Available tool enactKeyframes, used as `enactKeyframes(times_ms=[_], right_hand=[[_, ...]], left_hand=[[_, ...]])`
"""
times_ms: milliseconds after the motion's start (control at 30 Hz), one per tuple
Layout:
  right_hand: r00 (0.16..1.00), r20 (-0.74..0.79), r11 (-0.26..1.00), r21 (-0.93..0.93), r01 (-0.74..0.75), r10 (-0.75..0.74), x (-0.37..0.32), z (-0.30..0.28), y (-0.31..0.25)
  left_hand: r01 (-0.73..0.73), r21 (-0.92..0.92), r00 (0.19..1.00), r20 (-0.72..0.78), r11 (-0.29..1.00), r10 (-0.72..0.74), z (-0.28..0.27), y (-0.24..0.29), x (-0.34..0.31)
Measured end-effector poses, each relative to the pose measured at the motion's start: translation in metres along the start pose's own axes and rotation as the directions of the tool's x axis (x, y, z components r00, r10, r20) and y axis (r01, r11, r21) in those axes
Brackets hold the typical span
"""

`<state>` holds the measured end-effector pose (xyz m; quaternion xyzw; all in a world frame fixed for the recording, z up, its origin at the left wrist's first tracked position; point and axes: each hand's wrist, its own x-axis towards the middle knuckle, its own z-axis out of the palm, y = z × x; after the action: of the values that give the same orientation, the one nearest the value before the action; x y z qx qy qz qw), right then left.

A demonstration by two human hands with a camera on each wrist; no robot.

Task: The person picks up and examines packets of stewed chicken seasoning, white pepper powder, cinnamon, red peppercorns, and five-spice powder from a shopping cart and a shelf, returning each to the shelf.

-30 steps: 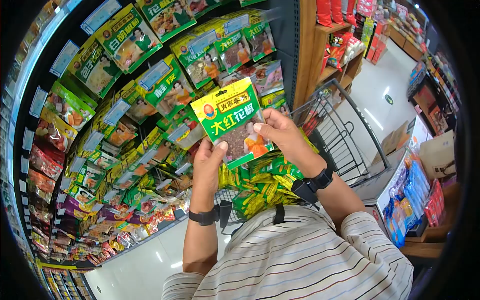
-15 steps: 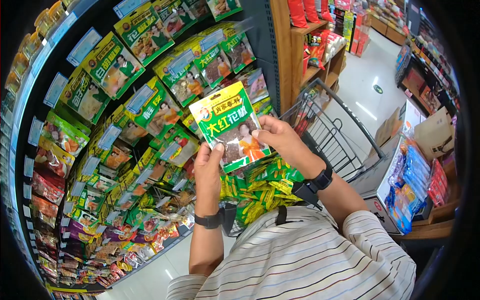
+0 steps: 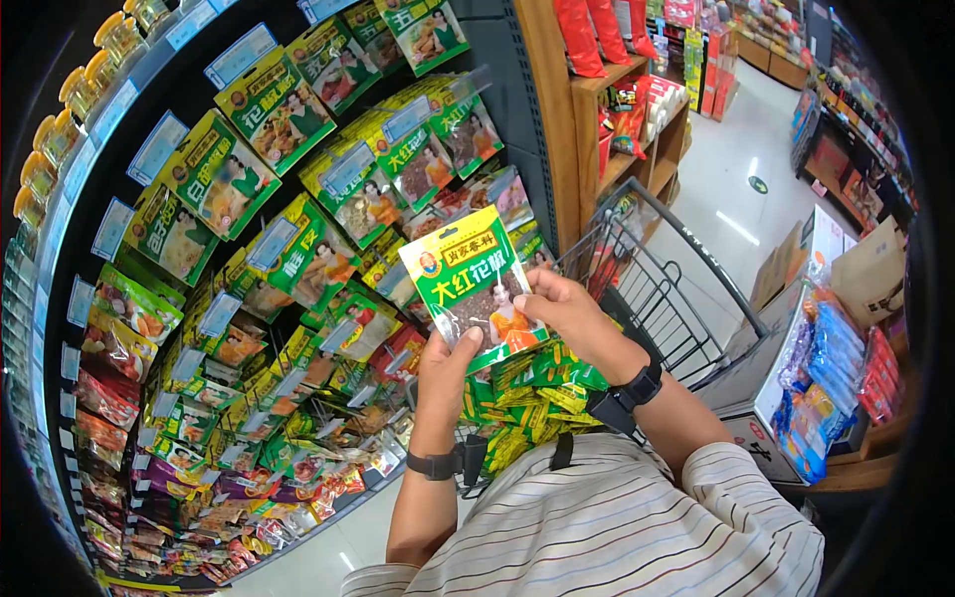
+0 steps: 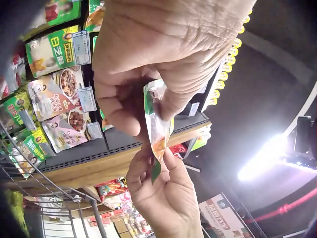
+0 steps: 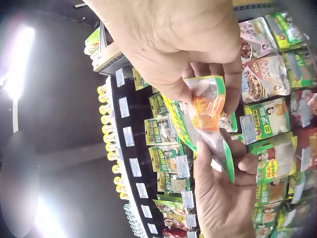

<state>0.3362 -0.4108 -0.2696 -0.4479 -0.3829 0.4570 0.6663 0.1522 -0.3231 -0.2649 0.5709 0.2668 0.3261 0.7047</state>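
A green and yellow spice packet (image 3: 468,284) with a clear window showing reddish-brown peppercorns is held up in front of the chest. My left hand (image 3: 448,373) pinches its lower left corner, thumb on the front. At the right edge, my right hand (image 3: 577,313) pinches it between thumb and fingers. In the left wrist view the packet (image 4: 157,116) appears edge-on, bowed between both hands. From the right wrist, its front (image 5: 205,111) shows an orange-dressed figure printed near my right thumb.
Hanging spice packets (image 3: 219,184) with price tags fill the curved shelf on the left. Close below the hands, a pile of green and yellow packets (image 3: 527,398) lies by the waist. A wire shopping cart (image 3: 686,298) stands at right, near boxes and blue bags (image 3: 836,348).
Both hands and the packet have shifted slightly right and lower in the head view. The grip on the packet stays the same, while the head view has turned a little.
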Motion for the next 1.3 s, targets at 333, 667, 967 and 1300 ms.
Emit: enactKeyframes(times_ms=[333, 667, 967, 1300], right_hand=[[1.000, 0.022, 0.997, 0.071, -0.004, 0.002, 0.004, -0.011, 0.007], [1.000, 0.008, 0.998, 0.056, 0.013, -0.013, 0.010, -0.023, 0.012], [0.992, -0.110, 0.998, 0.011, -0.058, 0.059, 0.011, -0.044, 0.015], [0.992, -0.122, 0.999, -0.038, 0.016, -0.020, 0.010, -0.055, 0.018]], left_hand=[[0.015, 0.081, 0.999, 0.030, 0.997, -0.017, 0.008, -0.006, 0.016], [-0.126, 0.152, 0.992, 0.016, 0.980, 0.125, 0.018, -0.011, 0.031], [-0.071, 0.186, 0.992, -0.085, 0.980, 0.089, -0.023, -0.002, 0.092], [-0.179, 0.190, 0.981, -0.041, 0.965, 0.190, -0.009, 0.021, 0.111]])
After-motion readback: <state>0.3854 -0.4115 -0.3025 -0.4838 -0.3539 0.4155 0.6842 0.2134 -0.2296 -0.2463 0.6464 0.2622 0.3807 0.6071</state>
